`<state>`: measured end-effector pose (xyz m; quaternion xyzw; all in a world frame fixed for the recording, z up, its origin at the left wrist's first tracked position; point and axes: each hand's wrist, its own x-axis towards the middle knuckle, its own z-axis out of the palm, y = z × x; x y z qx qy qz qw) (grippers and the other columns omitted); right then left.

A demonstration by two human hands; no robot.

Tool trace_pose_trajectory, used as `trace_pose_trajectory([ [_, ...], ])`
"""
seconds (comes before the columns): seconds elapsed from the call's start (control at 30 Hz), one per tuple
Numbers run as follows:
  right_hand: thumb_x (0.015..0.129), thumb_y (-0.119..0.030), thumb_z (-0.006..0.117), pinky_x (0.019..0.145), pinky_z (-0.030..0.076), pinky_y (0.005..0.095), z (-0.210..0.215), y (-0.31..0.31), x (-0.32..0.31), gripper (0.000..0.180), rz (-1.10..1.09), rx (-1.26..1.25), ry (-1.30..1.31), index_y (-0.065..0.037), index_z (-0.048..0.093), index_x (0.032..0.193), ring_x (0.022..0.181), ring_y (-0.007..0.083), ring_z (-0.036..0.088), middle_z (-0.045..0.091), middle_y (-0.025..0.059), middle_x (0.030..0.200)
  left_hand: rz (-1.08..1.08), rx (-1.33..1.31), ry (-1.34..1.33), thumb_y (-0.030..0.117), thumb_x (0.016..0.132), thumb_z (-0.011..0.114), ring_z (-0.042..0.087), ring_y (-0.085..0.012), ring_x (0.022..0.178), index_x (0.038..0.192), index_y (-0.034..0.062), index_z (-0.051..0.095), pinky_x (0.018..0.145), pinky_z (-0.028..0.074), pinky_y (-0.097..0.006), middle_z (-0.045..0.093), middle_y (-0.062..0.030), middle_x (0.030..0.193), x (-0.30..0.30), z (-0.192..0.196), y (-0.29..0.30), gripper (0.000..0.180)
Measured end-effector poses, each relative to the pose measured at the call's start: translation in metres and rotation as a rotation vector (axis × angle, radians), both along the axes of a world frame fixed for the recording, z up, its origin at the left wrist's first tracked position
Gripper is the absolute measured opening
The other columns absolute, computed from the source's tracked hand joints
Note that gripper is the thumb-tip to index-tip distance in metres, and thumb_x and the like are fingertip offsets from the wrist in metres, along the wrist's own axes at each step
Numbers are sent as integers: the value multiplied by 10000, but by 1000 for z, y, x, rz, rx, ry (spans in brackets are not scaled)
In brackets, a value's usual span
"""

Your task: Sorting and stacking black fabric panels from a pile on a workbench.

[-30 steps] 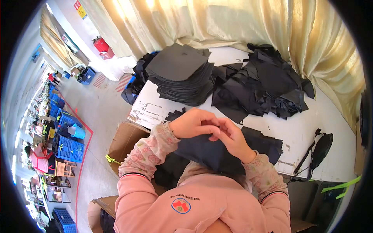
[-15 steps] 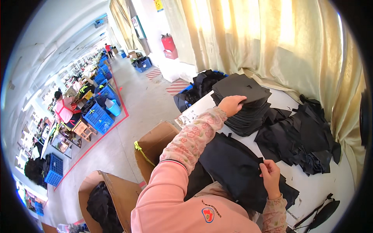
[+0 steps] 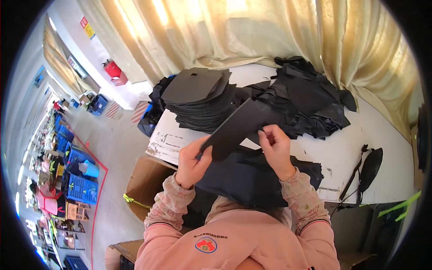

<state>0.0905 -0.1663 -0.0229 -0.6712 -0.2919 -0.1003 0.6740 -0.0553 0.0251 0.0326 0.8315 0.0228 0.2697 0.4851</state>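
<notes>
A dark grey flat panel (image 3: 236,130) is held up at a slant in front of me. My left hand (image 3: 194,161) grips its near left end, thumb on the face toward me. My right hand (image 3: 275,146) pinches its right edge between thumb and fingers; the exact contact is partly hidden. Below both hands, black fabric (image 3: 245,180) lies across the table's near edge and toward my lap. Beyond my left hand stands a tall stack of similar dark grey panels (image 3: 193,90), the top one with a small slot.
A loose heap of black pieces (image 3: 306,96) covers the far right of the white table (image 3: 378,108). A black strapped item (image 3: 371,168) lies at right. An open cardboard box (image 3: 146,182) stands at the left below the table. Curtains (image 3: 270,36) hang behind.
My left hand has come off the stack toward me with a panel. My right hand has let go of the black fabric and moved to the panel. The view has swung right.
</notes>
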Motion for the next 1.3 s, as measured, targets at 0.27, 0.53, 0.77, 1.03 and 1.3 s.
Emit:
trace_pose_trajectory([
  [0.27, 880, -95, 665, 695, 460, 246, -9, -15, -9, 161, 325, 160, 439, -27, 632, 1022, 816, 83, 559, 623, -12, 885, -867, 328, 45, 184, 842, 710, 563, -306, 1145, 1285, 19, 568, 981, 429, -383, 531, -208, 1297, -3, 13, 4, 493],
  [0.53, 901, -91, 633, 746, 471, 265, -36, -27, -12, 201, 493, 77, 373, 5, 616, 1077, 876, 86, 575, 634, 9, 941, -348, 167, -111, 153, 847, 710, 606, -263, 954, 1200, 20, 601, 843, 504, -341, 573, -128, 1080, 38, -49, -39, 393],
  [0.77, 918, -119, 607, 799, 466, 253, -6, -54, -5, 305, 831, 64, 757, 17, 579, 1190, 958, 99, 571, 622, 42, 1094, -192, 482, -293, 79, 762, 697, 587, -274, 882, 975, 53, 643, 745, 488, -377, 586, -69, 950, 38, -41, -42, 222],
  [1.03, 802, 32, 625, 918, 453, 277, 35, -58, -11, 488, 747, -398, 499, 13, 534, 1281, 1060, 122, 550, 604, 31, 1140, -274, 255, -314, 35, 722, 690, 604, -256, 702, 930, 74, 652, 628, 493, -357, 608, -90, 785, 47, -18, -29, 216],
  [1.3, 836, -12, 639, 672, 409, 215, -1, -95, 36, 424, 725, -569, 488, -86, 495, 1228, 734, 46, 473, 535, -20, 786, 147, -545, -199, 95, 869, 526, 474, -120, 616, 933, 39, 579, 580, 383, -241, 527, -26, 790, -20, 17, 60, 101],
])
